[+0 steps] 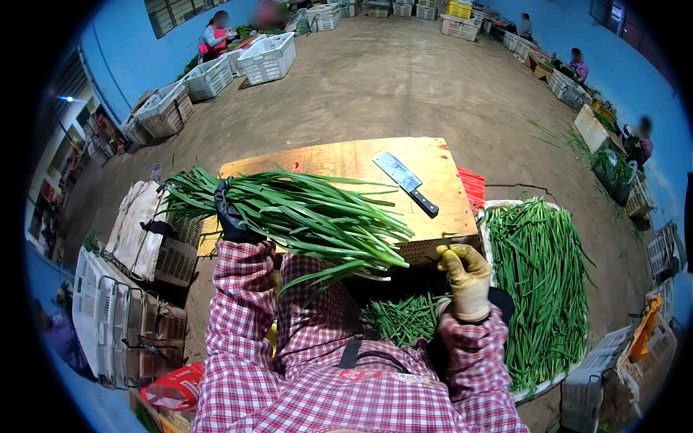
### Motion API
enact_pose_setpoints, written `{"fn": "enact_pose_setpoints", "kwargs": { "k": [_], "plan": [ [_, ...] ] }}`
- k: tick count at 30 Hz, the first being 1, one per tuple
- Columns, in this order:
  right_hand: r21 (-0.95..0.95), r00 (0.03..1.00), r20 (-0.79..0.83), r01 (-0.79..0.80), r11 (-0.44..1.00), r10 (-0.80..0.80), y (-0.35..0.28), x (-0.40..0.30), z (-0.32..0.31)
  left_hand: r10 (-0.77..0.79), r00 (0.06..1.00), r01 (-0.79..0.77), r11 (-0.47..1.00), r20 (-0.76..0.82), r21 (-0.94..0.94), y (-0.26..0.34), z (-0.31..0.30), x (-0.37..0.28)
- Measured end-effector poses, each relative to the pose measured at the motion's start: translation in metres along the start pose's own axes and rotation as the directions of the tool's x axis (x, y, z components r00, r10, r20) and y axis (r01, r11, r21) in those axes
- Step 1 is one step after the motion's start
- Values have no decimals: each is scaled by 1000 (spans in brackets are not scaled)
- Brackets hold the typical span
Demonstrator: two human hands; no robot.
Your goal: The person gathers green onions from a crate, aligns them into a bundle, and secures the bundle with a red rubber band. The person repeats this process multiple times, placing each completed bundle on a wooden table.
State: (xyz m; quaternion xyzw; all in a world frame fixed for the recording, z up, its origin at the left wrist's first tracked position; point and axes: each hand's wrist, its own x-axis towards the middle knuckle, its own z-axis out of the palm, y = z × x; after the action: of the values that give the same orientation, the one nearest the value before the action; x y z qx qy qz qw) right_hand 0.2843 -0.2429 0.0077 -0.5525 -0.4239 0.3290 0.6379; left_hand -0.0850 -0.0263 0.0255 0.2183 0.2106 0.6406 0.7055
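My left hand (234, 214), in a black glove, grips a thick bunch of garlic chives (319, 216) by its leafy part. The pale stem ends point right, over the near edge of a wooden board (335, 154). To the right of the bunch is my right hand (466, 276) in a yellowed glove. Its thumb and fingers are pinched together on a thin dark strip (448, 235), which looks like a leaf scrap. On the board lies a cleaver (403, 181) with a black handle, its blade pointing away to the left.
A white crate (490, 204) heaped with chives (536, 292) stands at my right. Cut greens (403, 319) lie low by my legs. Red strips (472, 188) sit beside the board. Stacked crates (108, 314) are at left. Several people work along the walls.
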Motion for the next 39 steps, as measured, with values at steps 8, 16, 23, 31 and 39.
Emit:
{"fn": "enact_pose_setpoints", "kwargs": {
  "k": [8, 16, 23, 31, 39],
  "plan": [
    [-606, 466, 719, 784, -137, -515, -18, -39, 63, 11, 1000, -11, 999, 4, 32, -14, -4, 6],
    [-287, 227, 665, 957, 37, -712, -19, 12, 101, -2, 1000, 2, 1000, 24, -8, -9, 20, 0],
    [-23, -7, 773, 999, -39, -635, -24, 17, 104, -39, 995, 43, 998, 96, -36, 1, -20, 16],
    [-142, 179, 908, 982, 123, -378, 2, 5, 25, -12, 999, 12, 1000, 52, 17, -2, -17, 13],
    [-631, 737, 655, 409, 659, 168, 41, -23, -14, 23, 999, -21, 998, 38, -56, -4, -18, 14]
  ]
}}
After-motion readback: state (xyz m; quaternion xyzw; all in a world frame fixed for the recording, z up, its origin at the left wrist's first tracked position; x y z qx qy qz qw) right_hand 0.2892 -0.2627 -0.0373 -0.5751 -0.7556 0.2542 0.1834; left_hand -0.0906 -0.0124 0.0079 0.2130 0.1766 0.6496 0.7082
